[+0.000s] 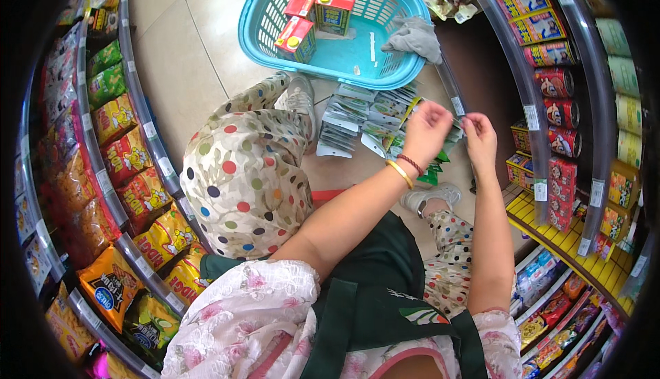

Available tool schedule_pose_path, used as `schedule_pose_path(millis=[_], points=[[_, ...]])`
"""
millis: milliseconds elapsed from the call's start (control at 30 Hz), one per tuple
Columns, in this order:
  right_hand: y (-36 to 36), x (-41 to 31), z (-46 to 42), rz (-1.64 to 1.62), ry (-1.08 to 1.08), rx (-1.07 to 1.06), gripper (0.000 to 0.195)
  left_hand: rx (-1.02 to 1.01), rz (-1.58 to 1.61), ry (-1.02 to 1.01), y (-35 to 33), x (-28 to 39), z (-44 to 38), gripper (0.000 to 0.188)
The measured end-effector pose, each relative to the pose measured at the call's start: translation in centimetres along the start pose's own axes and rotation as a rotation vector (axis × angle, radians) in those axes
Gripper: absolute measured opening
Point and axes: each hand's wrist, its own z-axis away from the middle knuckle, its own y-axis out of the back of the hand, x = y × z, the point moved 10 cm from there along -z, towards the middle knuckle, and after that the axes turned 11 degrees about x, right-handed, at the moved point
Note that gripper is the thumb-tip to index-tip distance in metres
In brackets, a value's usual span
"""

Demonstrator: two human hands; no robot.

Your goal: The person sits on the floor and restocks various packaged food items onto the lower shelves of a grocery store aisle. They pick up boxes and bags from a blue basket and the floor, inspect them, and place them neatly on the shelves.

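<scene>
My left hand [427, 130] is raised over the right part of several rows of small flat packets [384, 108] laid on the tiled floor. Its fingers are bent together; whether something thin is between them cannot be made out. Close to its right, my right hand [479, 130] is held up by the shelf's price-label strip [456, 101], thumb and fingertips pinched together. What it may hold is too small to tell. Green packets [431, 172] lie partly hidden below my left wrist. Beyond the packets stands a blue plastic basket [330, 74] with several red-topped cartons [335, 12] inside.
A grey cloth [412, 39] hangs over the basket's right rim. Shelves of snack bags [126, 157] line the left side. At right are shelves with cans [561, 112], boxes [536, 23] and a yellow slatted shelf [546, 229]. My knees and shoes flank the packets.
</scene>
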Motion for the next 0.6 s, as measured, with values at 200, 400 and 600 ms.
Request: schedule_pose_path(millis=[200,400,600], points=[[-15.3,-17.5,-0.6,0.176,0.435,-0.226,0.016,0.49,0.459,0.335,7.9,1.4,-4.5,0.01],[-35.9,-21.8,1.6,0.664,1.144,-0.488,0.062,0.155,0.83,0.279,4.0,-3.1,-3.4,0.018],[-45.8,-16.6,0.3,1.005,1.33,-0.392,0.033,0.307,0.463,0.669,4.5,-7.0,-1.1,0.018]])
